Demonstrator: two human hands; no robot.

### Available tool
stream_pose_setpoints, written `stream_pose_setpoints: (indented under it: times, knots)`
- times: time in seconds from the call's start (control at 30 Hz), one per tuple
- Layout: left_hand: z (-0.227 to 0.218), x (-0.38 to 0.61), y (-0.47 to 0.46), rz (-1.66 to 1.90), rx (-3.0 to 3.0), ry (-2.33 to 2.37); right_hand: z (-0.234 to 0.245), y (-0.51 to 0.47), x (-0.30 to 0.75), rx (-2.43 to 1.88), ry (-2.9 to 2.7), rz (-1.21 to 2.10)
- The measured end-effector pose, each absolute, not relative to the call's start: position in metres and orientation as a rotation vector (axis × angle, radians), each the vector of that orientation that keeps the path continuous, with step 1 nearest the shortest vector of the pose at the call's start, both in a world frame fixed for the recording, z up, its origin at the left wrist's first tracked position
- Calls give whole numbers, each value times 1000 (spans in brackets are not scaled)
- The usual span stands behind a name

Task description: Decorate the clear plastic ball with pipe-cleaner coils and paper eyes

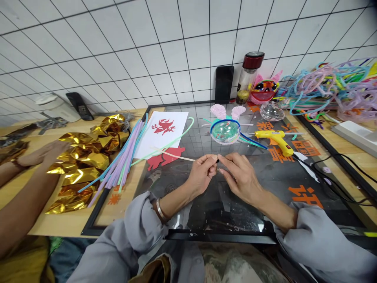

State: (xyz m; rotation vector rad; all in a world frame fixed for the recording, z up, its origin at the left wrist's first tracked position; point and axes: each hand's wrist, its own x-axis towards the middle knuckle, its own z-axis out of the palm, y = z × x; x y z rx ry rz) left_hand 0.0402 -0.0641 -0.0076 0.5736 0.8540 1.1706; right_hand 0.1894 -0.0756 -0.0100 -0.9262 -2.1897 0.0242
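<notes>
Pinching pale stick (186, 158) in left hand (203, 173), fingers curled tight; small dark piece (218, 160) at fingertips, above dark surface (200, 214). Right hand (243, 179) half open, forefinger at dark piece, thumb parted below; cannot tell whether it grips. Stick's free end crosses above red paper cutout (155, 162), near white sheet (178, 122). Clear dome (225, 133) with pink ears beyond hands, yellow glue gun (277, 140) to right. Coloured sticks (123, 167) beside gold foil (78, 160) at left.

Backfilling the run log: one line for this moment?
left hand: holding pale strip | right hand: at small dark piece | ahead: pink-eared ornament | right: yellow glue gun
</notes>
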Motion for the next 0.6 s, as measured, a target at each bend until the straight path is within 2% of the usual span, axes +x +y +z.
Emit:
stream_pose_setpoints:
  times: [0.6]
  knots:
    - [-8,43,-65,1179,603,830,-9,-72,192,-946,-2130,5]
